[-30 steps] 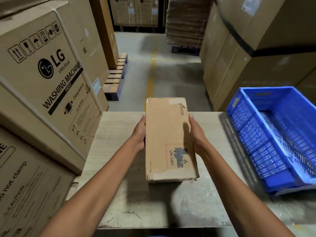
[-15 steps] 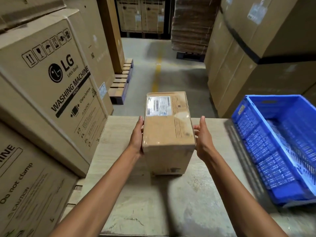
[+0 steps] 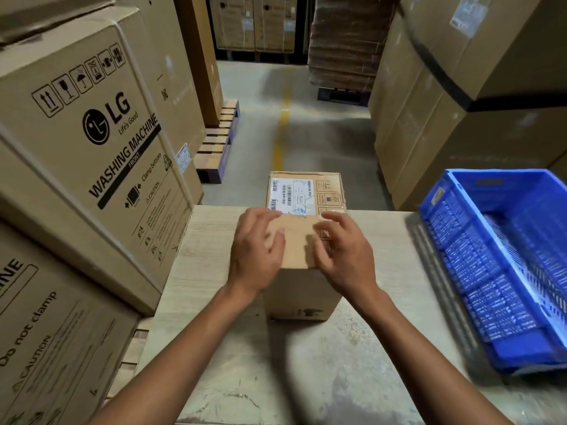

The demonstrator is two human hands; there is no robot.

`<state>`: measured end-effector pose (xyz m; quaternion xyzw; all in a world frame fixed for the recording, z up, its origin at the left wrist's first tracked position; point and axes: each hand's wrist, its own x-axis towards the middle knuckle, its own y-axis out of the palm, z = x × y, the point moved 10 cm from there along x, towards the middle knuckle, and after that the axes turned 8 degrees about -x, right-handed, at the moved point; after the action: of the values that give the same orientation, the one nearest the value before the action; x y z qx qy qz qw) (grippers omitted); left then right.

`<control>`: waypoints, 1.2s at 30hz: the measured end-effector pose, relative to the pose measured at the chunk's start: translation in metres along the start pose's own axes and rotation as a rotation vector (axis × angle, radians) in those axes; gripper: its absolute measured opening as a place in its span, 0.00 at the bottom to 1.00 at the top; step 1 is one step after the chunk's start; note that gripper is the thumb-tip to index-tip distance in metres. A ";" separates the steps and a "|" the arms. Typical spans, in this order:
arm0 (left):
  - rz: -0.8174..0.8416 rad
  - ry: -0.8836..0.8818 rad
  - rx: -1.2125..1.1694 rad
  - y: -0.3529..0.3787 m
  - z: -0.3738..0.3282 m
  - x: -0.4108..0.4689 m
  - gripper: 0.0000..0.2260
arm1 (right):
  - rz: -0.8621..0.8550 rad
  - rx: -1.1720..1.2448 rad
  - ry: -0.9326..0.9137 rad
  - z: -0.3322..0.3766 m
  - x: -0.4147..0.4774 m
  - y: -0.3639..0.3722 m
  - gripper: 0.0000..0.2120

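Observation:
A small brown cardboard box (image 3: 302,296) stands on the pale wooden table (image 3: 214,271), its top face bearing a white barcode label at the far end. My left hand (image 3: 256,253) hovers over the box's left top edge with fingers spread and loosely bent. My right hand (image 3: 343,256) hovers over the right top edge the same way. Neither hand grips the box; whether fingertips touch its top I cannot tell.
A blue plastic crate (image 3: 454,240) sits on the table's right side. Large washing machine cartons (image 3: 92,142) are stacked close on the left. More big cartons (image 3: 460,87) rise at the right. A concrete aisle with a yellow line (image 3: 280,139) runs ahead.
The box went from lying flat in both hands to standing on the table, label face up. Both hands let go of its sides and moved above its top.

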<state>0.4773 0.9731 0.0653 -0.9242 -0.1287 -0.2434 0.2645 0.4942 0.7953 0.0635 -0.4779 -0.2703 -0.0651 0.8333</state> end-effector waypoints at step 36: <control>0.340 0.000 0.429 0.070 0.011 0.062 0.14 | 0.345 -0.396 -0.056 -0.003 0.046 0.048 0.20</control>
<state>0.5598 0.9277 0.0592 -0.8554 -0.0204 -0.1628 0.4913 0.5520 0.8252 0.0493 -0.6725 -0.1895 0.0396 0.7144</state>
